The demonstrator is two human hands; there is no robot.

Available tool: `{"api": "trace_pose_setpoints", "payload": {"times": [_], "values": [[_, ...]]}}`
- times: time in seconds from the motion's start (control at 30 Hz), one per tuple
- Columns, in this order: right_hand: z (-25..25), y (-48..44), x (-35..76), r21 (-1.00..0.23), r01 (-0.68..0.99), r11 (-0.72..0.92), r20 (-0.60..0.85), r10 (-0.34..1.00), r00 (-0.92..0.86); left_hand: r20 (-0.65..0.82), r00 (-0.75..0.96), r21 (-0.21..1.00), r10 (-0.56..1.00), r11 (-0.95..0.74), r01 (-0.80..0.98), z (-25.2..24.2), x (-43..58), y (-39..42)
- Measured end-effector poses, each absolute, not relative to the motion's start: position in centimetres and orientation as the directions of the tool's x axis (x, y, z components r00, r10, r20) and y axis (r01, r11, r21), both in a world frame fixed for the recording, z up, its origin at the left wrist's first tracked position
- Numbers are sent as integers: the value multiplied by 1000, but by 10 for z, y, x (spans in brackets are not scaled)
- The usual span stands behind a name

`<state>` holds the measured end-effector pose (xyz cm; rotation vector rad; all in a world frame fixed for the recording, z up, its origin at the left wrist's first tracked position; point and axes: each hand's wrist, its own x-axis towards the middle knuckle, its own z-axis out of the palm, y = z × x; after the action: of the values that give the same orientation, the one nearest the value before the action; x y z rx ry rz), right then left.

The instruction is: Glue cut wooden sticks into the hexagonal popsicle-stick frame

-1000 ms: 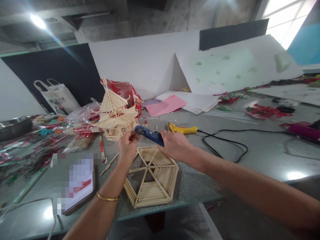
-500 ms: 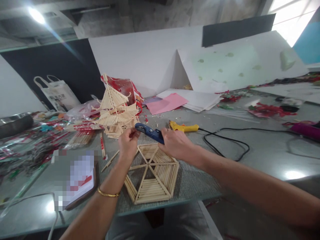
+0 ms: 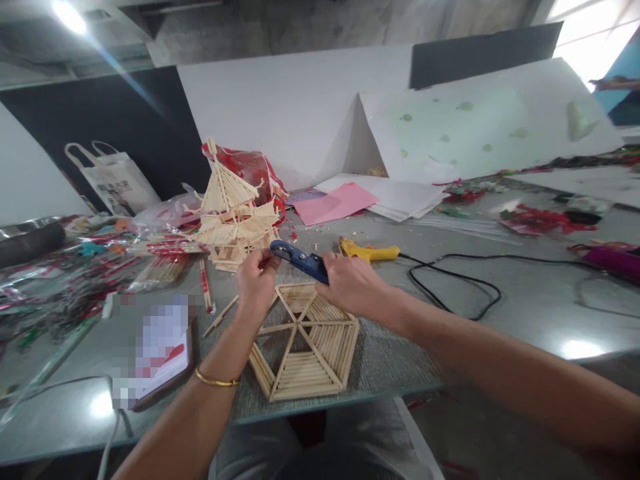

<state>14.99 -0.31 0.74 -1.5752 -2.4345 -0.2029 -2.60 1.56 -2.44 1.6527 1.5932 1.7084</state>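
In my right hand [image 3: 350, 280] is a blue hand cutter [image 3: 300, 260], its head pointing left. My left hand [image 3: 257, 280] is closed in a pinch at the cutter's head; whatever lies between its fingertips is too small to make out. Below both hands lies a hexagonal frame of thin wooden sticks [image 3: 313, 377], with spokes meeting in the middle. Some of its sections are filled with rows of sticks, while the left ones show gaps. Behind my left hand stands a tiered stick pagoda [image 3: 227, 193]. Loose sticks [image 3: 220, 317] lie left of the frame.
A yellow glue gun [image 3: 370, 252] lies behind my right hand, its black cord looping right. A phone or tablet [image 3: 165, 360] rests at the left, near wrapped sticks [image 3: 160, 270] and clutter. Pink paper [image 3: 340, 203] and white sheets [image 3: 400, 197] lie at the back.
The view has shifted slightly. Both hands and the cutter keep nearly the same pose above the frame. Part of another person's arm now shows at the far right edge.
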Motion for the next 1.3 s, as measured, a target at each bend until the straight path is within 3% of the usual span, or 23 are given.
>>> {"api": "trace_pose_setpoints", "payload": {"times": [0.2, 0.93, 1.1, 1.3], "values": [[10, -4, 150, -12, 912, 411, 215, 891, -399, 517, -310, 821, 798, -359, 445, -25, -26, 17], [9, -1, 153, -35, 898, 439, 236, 876, -420, 514, -303, 826, 802, -368, 427, -27, -27, 19], [6, 0, 151, 2, 910, 414, 251, 881, -401, 557, -319, 792, 766, -375, 481, -29, -28, 20], [9, -3, 152, 32, 919, 393, 279, 879, -386, 551, -298, 809, 779, -413, 417, -33, -29, 21]]}}
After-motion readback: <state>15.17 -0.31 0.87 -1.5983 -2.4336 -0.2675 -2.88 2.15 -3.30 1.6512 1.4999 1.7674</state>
